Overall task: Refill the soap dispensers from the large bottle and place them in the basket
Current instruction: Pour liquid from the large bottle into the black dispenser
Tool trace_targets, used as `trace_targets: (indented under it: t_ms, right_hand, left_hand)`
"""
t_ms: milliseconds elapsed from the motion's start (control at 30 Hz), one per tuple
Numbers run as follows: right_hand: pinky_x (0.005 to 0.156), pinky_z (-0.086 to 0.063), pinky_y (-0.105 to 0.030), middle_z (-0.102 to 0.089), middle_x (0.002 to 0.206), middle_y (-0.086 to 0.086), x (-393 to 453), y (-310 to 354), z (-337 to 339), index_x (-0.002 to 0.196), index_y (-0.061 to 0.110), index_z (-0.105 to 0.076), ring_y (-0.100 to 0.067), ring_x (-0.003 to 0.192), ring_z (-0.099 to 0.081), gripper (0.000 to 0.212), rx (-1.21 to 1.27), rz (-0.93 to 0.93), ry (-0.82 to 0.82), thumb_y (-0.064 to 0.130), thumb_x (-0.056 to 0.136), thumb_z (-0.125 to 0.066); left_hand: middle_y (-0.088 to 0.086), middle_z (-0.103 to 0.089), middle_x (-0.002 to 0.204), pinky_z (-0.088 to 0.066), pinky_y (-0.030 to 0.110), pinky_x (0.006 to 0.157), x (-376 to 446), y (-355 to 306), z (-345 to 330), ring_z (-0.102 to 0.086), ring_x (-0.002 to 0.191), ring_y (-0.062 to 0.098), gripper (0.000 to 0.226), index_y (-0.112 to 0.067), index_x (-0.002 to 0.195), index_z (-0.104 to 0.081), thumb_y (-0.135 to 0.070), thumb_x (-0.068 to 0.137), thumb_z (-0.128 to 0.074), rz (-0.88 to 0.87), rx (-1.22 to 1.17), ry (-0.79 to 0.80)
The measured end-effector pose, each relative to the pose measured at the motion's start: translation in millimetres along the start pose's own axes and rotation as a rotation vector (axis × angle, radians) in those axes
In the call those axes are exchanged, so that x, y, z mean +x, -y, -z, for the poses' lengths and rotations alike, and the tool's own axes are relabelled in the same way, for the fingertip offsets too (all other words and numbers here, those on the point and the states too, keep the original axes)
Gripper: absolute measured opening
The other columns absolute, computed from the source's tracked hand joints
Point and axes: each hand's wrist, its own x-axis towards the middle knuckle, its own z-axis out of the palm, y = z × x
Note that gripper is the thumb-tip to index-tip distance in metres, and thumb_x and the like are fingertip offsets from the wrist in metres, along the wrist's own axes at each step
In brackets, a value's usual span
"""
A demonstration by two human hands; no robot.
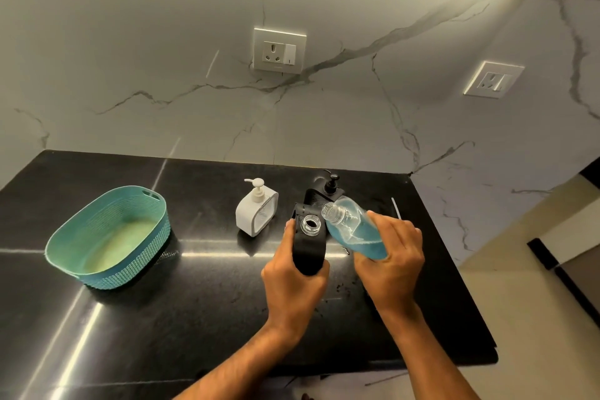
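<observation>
1. Two hands busy: left hand grips the uncapped black dispenser on the counter.
2. Right hand holds the tilted large bottle, mouth beside the dispenser's opening.
3. Basket well left of the dispenser.

No text can be read; faint print on the white dispenser is too small.

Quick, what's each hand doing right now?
Left hand: grips the black dispenser.
Right hand: grips the tilted bottle of blue soap.
</observation>
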Motion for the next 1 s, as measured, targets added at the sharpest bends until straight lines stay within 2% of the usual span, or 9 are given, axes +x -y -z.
trace_targets:
  t_ms: [133, 300, 533, 767, 833, 933, 1000]
  right_hand:
    - [0.081, -0.052, -0.035, -0.07, 0.112, -0.011, 1.6, 4.8, -0.5, 0.121, 0.001, -0.068, -0.027, 0.1, -0.063, 0.065, -0.061, 0.057, 0.011, 0.009, 0.062, -0.095]
    - [0.08, -0.052, -0.038, -0.069, 0.114, -0.011, 1.7, 7.0, -0.4, 0.124, 0.002, -0.067, -0.027, 0.101, -0.062, 0.066, -0.082, 0.086, 0.033, 0.01, 0.064, -0.093]
    - [0.087, -0.045, -0.03, -0.069, 0.115, -0.01, 3.3, 8.5, 2.1, 0.124, 0.003, -0.068, -0.025, 0.104, -0.06, 0.066, -0.133, 0.108, 0.045, 0.013, 0.064, -0.094]
    - [0.091, -0.041, -0.028, -0.069, 0.115, -0.011, 6.5, 7.6, 4.6, 0.124, 0.004, -0.068, -0.028, 0.104, -0.061, 0.064, -0.177, 0.126, 0.051, 0.017, 0.067, -0.094]
    - [0.09, -0.044, -0.031, -0.069, 0.116, -0.011, 6.9, 6.6, 4.8, 0.125, 0.004, -0.068, -0.028, 0.105, -0.061, 0.066, -0.18, 0.129, 0.053, 0.017, 0.066, -0.094]
    - [0.09, -0.047, -0.035, -0.069, 0.116, -0.011, 8.8, 6.0, 4.6, 0.125, 0.006, -0.067, -0.029, 0.107, -0.061, 0.066, -0.176, 0.138, 0.052, 0.016, 0.066, -0.094]
    - [0.09, -0.047, -0.036, -0.069, 0.116, -0.011, 9.9, 5.9, 4.6, 0.125, 0.005, -0.068, -0.03, 0.107, -0.061, 0.064, -0.176, 0.141, 0.052, 0.016, 0.067, -0.093]
  left_hand:
    - [0.004, -0.071, 0.13, -0.059, 0.032, 0.095, 1.4, 1.6, 3.0, -0.07, 0.111, 0.013, 0.091, -0.009, 0.152, -0.046, -0.015, 0.072, -0.089, -0.018, 0.018, -0.006]
    - [0.006, -0.072, 0.128, -0.06, 0.031, 0.093, 2.1, 1.5, 4.1, -0.071, 0.109, 0.016, 0.091, -0.008, 0.152, -0.046, -0.017, 0.072, -0.089, -0.024, 0.035, -0.009]
    - [0.008, -0.071, 0.129, -0.06, 0.031, 0.092, 0.3, 4.4, 3.8, -0.072, 0.109, 0.018, 0.091, -0.008, 0.152, -0.045, -0.017, 0.073, -0.088, -0.038, 0.052, -0.006]
    - [0.011, -0.07, 0.131, -0.06, 0.035, 0.093, 1.3, 7.5, 2.6, -0.072, 0.11, 0.022, 0.091, -0.008, 0.153, -0.044, -0.02, 0.073, -0.087, -0.035, 0.078, -0.008]
    - [0.01, -0.071, 0.129, -0.06, 0.032, 0.093, 2.0, 6.5, 3.0, -0.072, 0.109, 0.021, 0.091, -0.008, 0.153, -0.044, -0.019, 0.073, -0.087, -0.038, 0.071, -0.005]
    - [0.009, -0.071, 0.129, -0.052, 0.013, 0.098, 2.9, 4.6, 3.8, -0.071, 0.111, 0.018, 0.09, -0.007, 0.152, -0.045, -0.016, 0.073, -0.088, -0.044, 0.046, 0.004]
    - [0.009, -0.07, 0.13, -0.047, 0.008, 0.1, 3.6, 4.0, 4.1, -0.07, 0.113, 0.018, 0.09, -0.007, 0.152, -0.045, -0.016, 0.074, -0.088, -0.046, 0.043, 0.008]
